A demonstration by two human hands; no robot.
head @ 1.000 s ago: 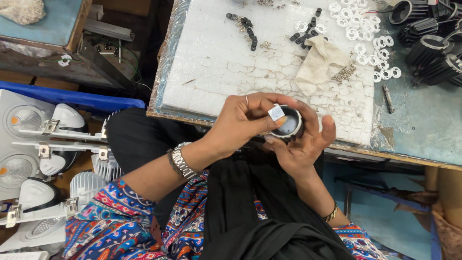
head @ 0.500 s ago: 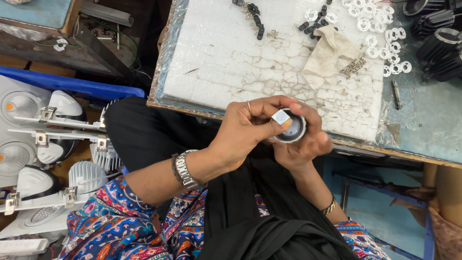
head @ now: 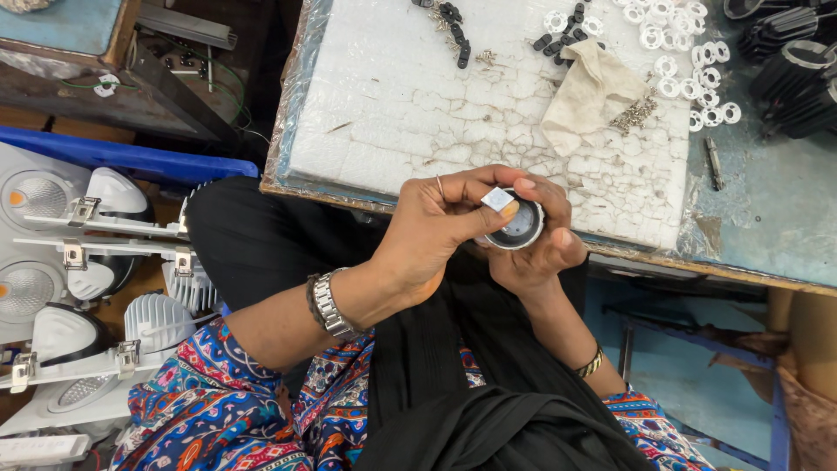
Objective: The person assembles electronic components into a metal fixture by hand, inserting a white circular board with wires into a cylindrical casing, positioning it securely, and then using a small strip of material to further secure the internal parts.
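Observation:
My right hand (head: 539, 258) cups a small round black lamp housing (head: 520, 228) from below, just in front of the table's near edge. My left hand (head: 433, 228), with a ring and a metal wristwatch, pinches a small white square chip (head: 499, 200) between thumb and forefinger over the housing's open top. Both hands touch each other around the housing. The lower part of the housing is hidden by my fingers.
A cracked white foam slab (head: 418, 113) covers the table. On it lie a crumpled cloth (head: 586, 92), screws (head: 639, 113), several white rings (head: 697, 65) and small black parts (head: 455, 30). Black finned heat sinks (head: 798, 74) stand at top right. White spotlight fixtures (head: 78, 270) are stacked on the left.
The view has shifted slightly. My hands stay together around the housing, and the white chip stays pinched above it, now a bit closer to the opening.

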